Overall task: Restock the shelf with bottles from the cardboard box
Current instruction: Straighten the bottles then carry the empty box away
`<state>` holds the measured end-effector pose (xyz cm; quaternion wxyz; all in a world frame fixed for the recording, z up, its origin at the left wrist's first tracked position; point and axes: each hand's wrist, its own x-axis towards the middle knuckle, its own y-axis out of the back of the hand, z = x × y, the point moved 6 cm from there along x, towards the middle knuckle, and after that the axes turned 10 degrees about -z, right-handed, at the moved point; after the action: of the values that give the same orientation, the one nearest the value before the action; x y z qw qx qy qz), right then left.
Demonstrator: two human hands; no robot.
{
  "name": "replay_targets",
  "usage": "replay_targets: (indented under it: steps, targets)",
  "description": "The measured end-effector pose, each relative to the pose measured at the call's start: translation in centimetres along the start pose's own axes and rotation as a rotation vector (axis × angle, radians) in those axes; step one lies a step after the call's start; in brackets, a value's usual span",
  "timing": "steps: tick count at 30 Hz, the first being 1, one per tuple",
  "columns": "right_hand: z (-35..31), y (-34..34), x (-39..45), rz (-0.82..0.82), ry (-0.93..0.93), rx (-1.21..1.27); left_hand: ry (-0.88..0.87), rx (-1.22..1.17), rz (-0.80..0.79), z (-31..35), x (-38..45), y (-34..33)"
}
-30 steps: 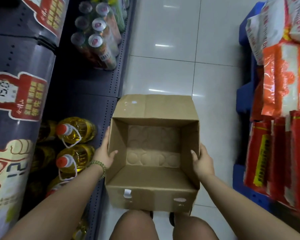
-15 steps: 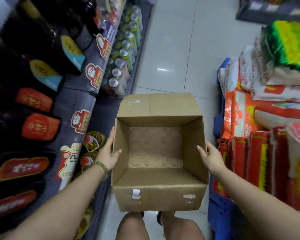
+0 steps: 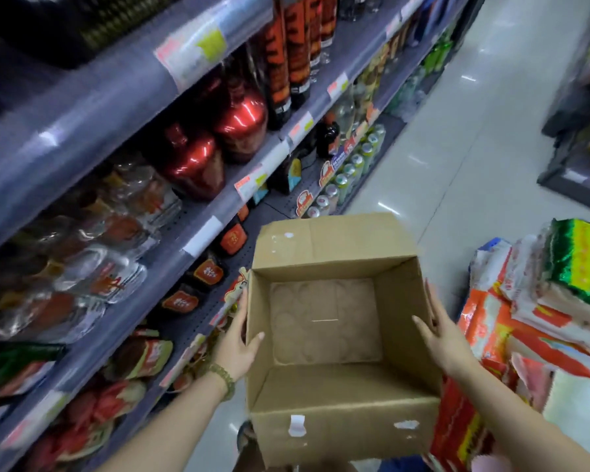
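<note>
Cardboard box sat in the lower centre of the frame, held up between both hands with its flaps open and nothing inside but round bottle marks on its floor. Left hand gripped the box's left wall — thumb hooked over the rim into the box, fingers flat along the outside — with a beaded bracelet on the wrist. Right hand clasped the right wall the same way, thumb inside, fingers outside. Bits of white tape clung to the near flap. Left of the box ran the grey shelf, tiers of it slanting toward the upper right, stocked with red bottles and dark labelled ones, somewhat blurred. Cans stood on the lowest tier beyond the box. Stacked sacks in red, white and green filled the lower right, just beside the box.
</note>
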<state>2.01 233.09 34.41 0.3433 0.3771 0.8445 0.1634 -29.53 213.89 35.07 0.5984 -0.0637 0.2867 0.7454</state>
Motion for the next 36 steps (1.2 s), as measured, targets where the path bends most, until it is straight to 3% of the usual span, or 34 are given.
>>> replay_targets:
  steps: [9, 18, 28, 36]
  targets:
    - [-5.3, -4.1, -1.0, -0.169, 0.157, -0.055, 0.135, -0.003, 0.184, -4.5, -8.5, 1.9]
    - [-8.7, -13.2, -3.3, -0.369, 0.219, -0.234, 0.318, -0.093, 0.34, -12.4, -20.0, 3.2]
    - [-15.9, -24.8, -8.3, -0.655, 0.361, -0.416, 0.561, -0.346, 0.566, -19.6, -35.1, 2.3]
    - [-19.6, -35.2, -13.7, -0.899, 0.424, -0.637, 0.606, -0.589, 0.81, -24.4, -47.1, -2.2]
